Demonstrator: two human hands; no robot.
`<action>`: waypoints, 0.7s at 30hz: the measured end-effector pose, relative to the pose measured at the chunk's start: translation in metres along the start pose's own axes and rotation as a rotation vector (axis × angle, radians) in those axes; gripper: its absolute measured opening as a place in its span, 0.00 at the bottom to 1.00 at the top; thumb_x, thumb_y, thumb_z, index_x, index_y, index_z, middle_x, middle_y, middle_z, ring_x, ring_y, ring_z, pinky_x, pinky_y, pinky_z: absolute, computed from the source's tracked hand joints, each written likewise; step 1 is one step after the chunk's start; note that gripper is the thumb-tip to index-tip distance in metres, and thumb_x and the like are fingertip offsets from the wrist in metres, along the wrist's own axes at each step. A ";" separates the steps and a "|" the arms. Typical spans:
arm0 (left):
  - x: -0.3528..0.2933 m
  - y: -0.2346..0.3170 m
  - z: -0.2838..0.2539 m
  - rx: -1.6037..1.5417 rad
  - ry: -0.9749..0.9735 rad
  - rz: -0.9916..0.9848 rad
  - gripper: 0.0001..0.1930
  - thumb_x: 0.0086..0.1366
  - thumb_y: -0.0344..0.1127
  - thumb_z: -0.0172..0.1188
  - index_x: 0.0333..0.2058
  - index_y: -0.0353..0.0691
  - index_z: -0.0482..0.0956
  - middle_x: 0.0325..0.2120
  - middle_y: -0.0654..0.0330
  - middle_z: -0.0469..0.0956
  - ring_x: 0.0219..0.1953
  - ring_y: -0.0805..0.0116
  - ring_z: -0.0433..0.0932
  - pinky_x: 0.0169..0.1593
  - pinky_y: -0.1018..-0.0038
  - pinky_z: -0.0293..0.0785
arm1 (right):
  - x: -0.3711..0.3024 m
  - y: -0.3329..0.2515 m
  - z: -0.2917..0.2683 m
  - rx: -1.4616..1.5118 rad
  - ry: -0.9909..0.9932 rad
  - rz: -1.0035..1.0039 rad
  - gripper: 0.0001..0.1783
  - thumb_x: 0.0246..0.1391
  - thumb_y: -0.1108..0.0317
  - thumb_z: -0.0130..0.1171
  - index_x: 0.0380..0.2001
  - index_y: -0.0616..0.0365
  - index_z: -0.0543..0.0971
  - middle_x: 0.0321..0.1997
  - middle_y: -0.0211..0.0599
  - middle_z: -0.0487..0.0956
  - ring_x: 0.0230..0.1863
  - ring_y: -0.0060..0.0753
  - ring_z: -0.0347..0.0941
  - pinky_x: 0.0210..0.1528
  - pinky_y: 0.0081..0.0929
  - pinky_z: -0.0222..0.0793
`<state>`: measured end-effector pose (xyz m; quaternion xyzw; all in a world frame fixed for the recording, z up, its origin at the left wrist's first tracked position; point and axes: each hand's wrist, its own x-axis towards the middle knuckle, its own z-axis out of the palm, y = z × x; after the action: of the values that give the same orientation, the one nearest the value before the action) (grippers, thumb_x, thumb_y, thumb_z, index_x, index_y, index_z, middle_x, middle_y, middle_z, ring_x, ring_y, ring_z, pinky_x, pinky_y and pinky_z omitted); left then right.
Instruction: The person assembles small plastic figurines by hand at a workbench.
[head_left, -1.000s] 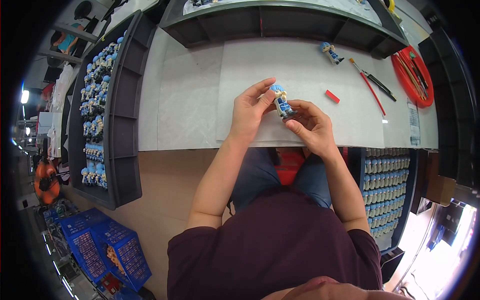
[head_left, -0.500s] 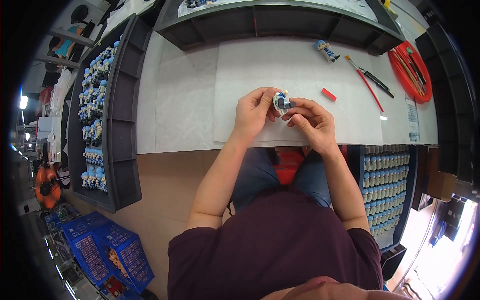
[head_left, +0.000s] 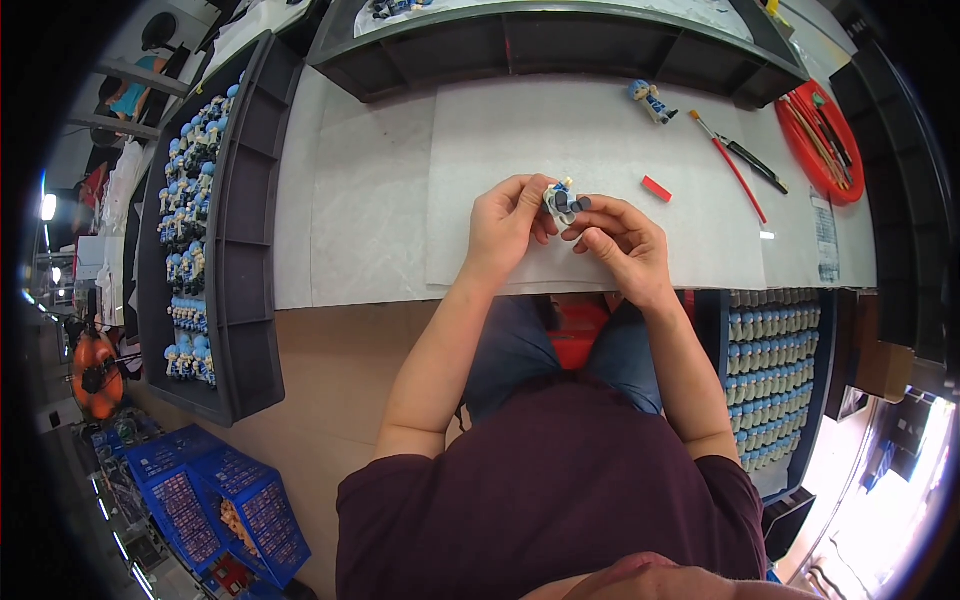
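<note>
To your left stands a dark crate [head_left: 250, 230] holding rows of blue-headed figurines. Your left hand [head_left: 503, 222] is clamped on one figurine [head_left: 560, 211], thumb and fingers gripping its left side, over the white sheet [head_left: 480, 130] near the table's near edge. You have its dark soles facing up toward the camera, so its long axis runs mostly along your line of sight and looks foreshortened; the head is hidden, and you can't tell its exact lean. Your right hand [head_left: 635, 250] sits just to the right, fingers curled by the right shoe with the thumb apart from them; you can't tell whether the fingertips touch.

Farther right and far, another figurine [head_left: 653, 102] lies on its own, head to the far left, feet to the near right, its long axis diagonal. Nearer you is a small red block [head_left: 657, 188], slanting the same way. Next come a red-handled brush [head_left: 740, 182], bristles pointing far left, a black-handled tool [head_left: 760, 168], and a red tray [head_left: 851, 190] of brushes.
</note>
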<state>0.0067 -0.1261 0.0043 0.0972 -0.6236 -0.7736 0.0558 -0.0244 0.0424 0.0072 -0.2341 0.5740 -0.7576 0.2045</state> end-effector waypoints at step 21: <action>-0.004 0.003 0.002 -0.123 -0.050 0.262 0.11 0.62 0.31 0.55 0.43 0.34 0.73 0.35 0.60 0.77 0.35 0.77 0.74 0.32 0.82 0.70 | 0.001 0.002 0.006 0.014 0.166 0.032 0.25 0.49 0.74 0.61 0.50 0.64 0.67 0.43 0.43 0.75 0.42 0.27 0.73 0.42 0.22 0.72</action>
<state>0.0103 -0.1244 0.0084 -0.0080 -0.5836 -0.7987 0.1464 -0.0217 0.0367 0.0064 -0.1600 0.5872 -0.7751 0.1697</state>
